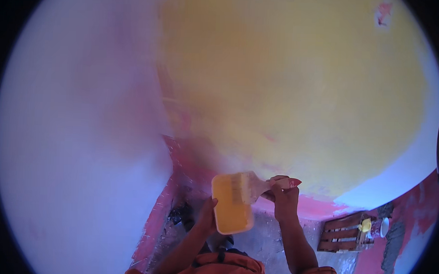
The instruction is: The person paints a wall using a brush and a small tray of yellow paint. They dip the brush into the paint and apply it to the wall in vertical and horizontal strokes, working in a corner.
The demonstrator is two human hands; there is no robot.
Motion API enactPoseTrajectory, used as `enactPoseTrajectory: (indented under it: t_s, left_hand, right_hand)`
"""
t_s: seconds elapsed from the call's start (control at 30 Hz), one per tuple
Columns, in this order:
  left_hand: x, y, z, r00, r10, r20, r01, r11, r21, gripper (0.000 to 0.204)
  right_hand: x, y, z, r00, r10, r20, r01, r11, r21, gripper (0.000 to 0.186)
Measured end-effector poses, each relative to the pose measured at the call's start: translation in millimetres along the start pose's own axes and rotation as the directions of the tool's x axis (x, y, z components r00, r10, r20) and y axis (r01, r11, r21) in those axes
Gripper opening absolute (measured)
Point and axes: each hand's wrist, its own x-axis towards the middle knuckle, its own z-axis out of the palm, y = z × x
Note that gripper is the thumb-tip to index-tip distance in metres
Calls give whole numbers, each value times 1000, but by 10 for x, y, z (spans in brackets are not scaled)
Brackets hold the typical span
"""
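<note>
My left hand (208,215) grips the left side of a rectangular plastic tub (231,231) that holds yellow-orange paint. In my right hand (286,197) is a wide paintbrush (257,186), its red-tipped handle pointing right. The pale bristles lie over the tub's right part, by its upper edge; whether they touch the paint I cannot tell. Ahead stands a wall (298,91) coated mostly in yellow, with pink showing along its lower edge.
To the left a whitish wall (74,146) meets the yellow one in a corner. A wooden pallet or crate (339,233) sits on the floor at the lower right, beside a white bucket (381,227) and a small yellow thing (366,224). Dark items (180,214) lie near the corner.
</note>
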Motion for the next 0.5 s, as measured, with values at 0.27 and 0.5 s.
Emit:
enactPoseTrajectory:
  t_s: [0.27,0.5]
  left_hand:
    - [-27,904,-348,987,152,-49,-153,988,-25,54]
    - [49,1717,-595,969,220,-116,-216,975,45,59]
  right_hand:
    - [696,-373,986,979,62,196,-125,936,329,5]
    - [1316,-2206,2331,736,-650,192,634,760,144,15]
